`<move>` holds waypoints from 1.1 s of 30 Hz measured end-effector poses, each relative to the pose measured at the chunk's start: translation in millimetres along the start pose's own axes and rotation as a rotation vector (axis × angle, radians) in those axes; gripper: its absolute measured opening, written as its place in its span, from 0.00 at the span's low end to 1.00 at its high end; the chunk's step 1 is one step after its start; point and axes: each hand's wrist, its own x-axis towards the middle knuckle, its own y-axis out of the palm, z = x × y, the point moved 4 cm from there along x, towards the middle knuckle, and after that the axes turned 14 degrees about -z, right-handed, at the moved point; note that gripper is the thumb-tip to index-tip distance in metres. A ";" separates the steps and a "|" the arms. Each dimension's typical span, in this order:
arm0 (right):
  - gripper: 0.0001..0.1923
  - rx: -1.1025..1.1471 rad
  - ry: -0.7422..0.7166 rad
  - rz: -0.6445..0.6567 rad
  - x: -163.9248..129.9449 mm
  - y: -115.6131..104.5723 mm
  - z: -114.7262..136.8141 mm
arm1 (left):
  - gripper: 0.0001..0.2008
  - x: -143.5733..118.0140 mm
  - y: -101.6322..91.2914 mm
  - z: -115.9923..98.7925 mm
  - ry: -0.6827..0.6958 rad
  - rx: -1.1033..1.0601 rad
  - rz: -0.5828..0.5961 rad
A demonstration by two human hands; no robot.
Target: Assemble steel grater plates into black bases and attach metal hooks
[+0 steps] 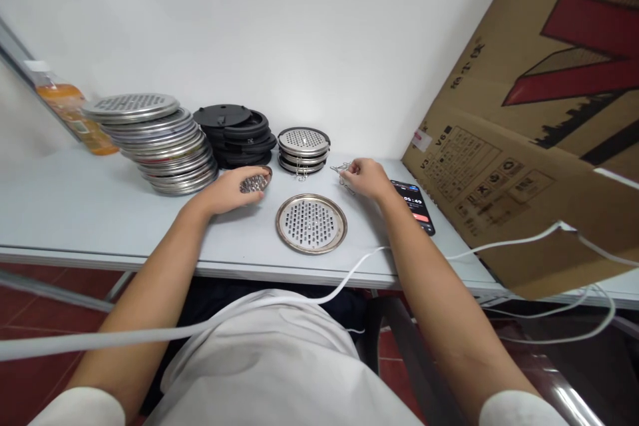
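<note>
My left hand (230,189) is at a small round dish (271,174) full of little metal pieces (253,184). Its thumb and fingers are spread apart over the dish, with the pieces visible between them. Over to the right, my right hand (368,178) is closed, fingertips pinched at a bent wire clip (339,168) in a small loose pile. Between my hands and nearer to me, a round metal grater disc (310,223) with a raised rim lies flat on the table.
A leaning stack of metal discs (170,146), black round plates (234,133) and a short stack of grater discs (303,141) with wire clips line the wall. An orange bottle (74,110) stands left. A phone (414,206), a cardboard box (529,146) and a white cable (349,273) lie right and front.
</note>
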 end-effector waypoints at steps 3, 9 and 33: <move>0.12 0.154 -0.054 -0.066 0.3 -2.1 8.2 | 0.32 1.7 -7.8 -2.8 -0.064 -0.196 -0.116; 0.09 0.310 -0.284 -0.080 -12.7 3.6 44.2 | 0.35 4.8 -7.4 -4.7 -0.201 -0.657 -0.204; 0.72 0.393 -0.677 0.116 -48.3 6.0 106.9 | 0.38 24.9 21.7 -46.6 -0.332 -1.256 -0.316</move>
